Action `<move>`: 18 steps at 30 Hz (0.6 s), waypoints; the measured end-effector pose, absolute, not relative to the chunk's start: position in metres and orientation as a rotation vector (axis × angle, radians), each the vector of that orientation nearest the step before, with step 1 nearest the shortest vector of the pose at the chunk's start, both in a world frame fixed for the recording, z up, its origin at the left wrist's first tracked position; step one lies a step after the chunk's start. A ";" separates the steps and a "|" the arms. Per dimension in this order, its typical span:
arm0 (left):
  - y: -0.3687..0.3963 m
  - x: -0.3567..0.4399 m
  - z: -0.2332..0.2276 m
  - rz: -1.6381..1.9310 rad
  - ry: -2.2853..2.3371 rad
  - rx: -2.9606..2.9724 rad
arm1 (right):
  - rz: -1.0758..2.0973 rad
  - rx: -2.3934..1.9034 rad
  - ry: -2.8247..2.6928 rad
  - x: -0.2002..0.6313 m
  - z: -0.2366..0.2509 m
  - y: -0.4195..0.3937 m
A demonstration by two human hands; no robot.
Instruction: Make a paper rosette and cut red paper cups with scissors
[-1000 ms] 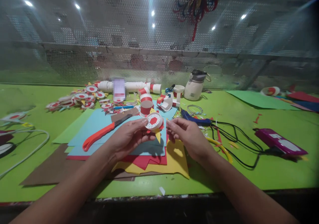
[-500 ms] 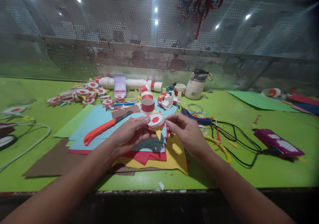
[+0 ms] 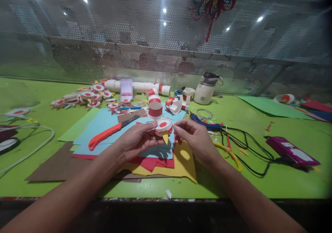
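My left hand holds a round paper piece by its left side. The piece has a dotted white face, a red centre and a yellow pointed tip hanging at its front. At its right edge, my right hand has thumb and forefinger pinched together; whether they grip the edge or something small is hidden. Beneath both hands lie stacked coloured sheets. An orange-handled knife rests on the sheets to the left. Just behind the round piece stands a red-and-white paper cup.
Similar round pieces are heaped at the back left. White stacked cups lie along the back near a bottle. To the right are a blue-handled tool, a yellow loop, black cables and a purple device.
The round piece has tilted slightly, so its face looks flatter and more of its front side shows. Both hands stay around it. The whole view has shifted a little.
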State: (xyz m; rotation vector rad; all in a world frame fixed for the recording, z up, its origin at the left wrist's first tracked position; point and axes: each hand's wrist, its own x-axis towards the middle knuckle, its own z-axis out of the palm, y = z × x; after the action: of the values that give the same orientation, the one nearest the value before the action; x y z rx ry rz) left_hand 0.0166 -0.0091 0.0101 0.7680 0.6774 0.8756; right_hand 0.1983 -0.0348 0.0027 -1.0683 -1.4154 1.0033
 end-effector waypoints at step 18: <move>-0.012 0.018 0.010 0.919 0.669 0.872 | 1.409 -1.028 -1.283 0.195 0.010 -0.042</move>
State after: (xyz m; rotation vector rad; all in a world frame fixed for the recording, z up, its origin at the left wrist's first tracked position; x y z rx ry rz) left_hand 0.0182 -0.0116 0.0101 0.8724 0.6686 0.9190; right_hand 0.1946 -0.0424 0.0102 -1.0282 -1.2828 1.4086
